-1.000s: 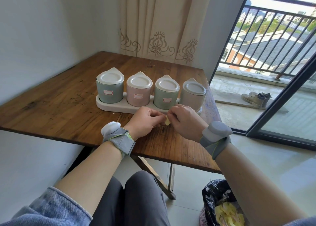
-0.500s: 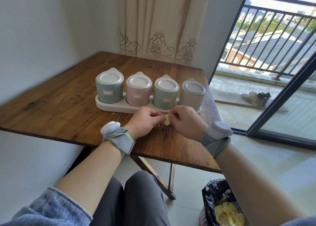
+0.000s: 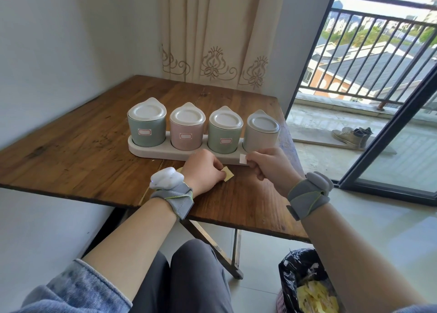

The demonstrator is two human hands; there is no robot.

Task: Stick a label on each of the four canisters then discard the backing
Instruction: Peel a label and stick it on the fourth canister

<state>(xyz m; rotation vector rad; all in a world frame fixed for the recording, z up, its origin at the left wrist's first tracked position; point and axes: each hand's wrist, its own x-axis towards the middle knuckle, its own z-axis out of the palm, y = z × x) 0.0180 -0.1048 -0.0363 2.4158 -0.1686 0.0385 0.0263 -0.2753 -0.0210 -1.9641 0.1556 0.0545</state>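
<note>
Four lidded canisters stand in a white tray point(image 3: 151, 152) on the wooden table point(image 3: 71, 151). The left green canister point(image 3: 147, 123), the pink canister point(image 3: 186, 128) and the second green canister point(image 3: 225, 131) each carry a red-bordered label. The beige canister point(image 3: 261, 132) at the right shows no label. My right hand point(image 3: 269, 166) pinches a white label point(image 3: 243, 158) just in front of the beige canister. My left hand point(image 3: 203, 170) pinches the yellow backing point(image 3: 227, 173) low over the table.
A black-lined bin point(image 3: 305, 282) with yellow scraps sits on the floor at the lower right, beside my knees. The table's right edge runs close to an open balcony door; a curtain hangs behind the table. Shoes lie on the balcony floor.
The two hands, which held the backing together, have parted. My right hand has pulled the white label off and lifted it right toward the beige canister; the left keeps the backing.
</note>
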